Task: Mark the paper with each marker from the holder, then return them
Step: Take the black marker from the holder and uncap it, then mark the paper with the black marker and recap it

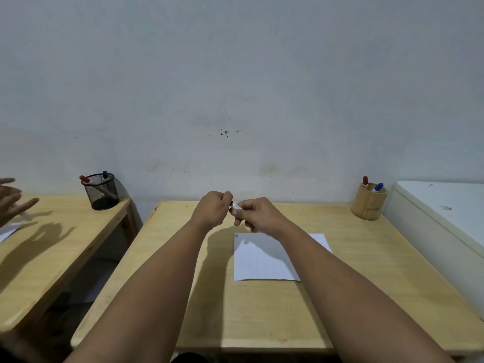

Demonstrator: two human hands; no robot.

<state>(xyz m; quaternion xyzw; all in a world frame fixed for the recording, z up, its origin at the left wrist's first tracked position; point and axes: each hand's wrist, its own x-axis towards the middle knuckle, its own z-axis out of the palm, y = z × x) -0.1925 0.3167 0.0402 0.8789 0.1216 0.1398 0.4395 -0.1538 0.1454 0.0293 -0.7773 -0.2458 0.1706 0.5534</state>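
Note:
Both my hands are raised above the far middle of the wooden table (262,315). My right hand (258,213) grips the white barrel of a marker (235,205). My left hand (213,208) is closed around its dark cap end, so most of the marker is hidden. Below my hands lies a white sheet of paper (262,260) with a small dark mark at its top left corner. A round wooden holder (368,204) stands at the table's far right corner with a red-capped marker (365,180) and a blue-capped marker (378,187) in it.
A second wooden table (52,247) stands to the left, carrying a black mesh cup (101,191) with pens. Another person's hand (13,200) hovers over it at the left edge. A white cabinet (442,226) borders the right side. A grey wall is behind.

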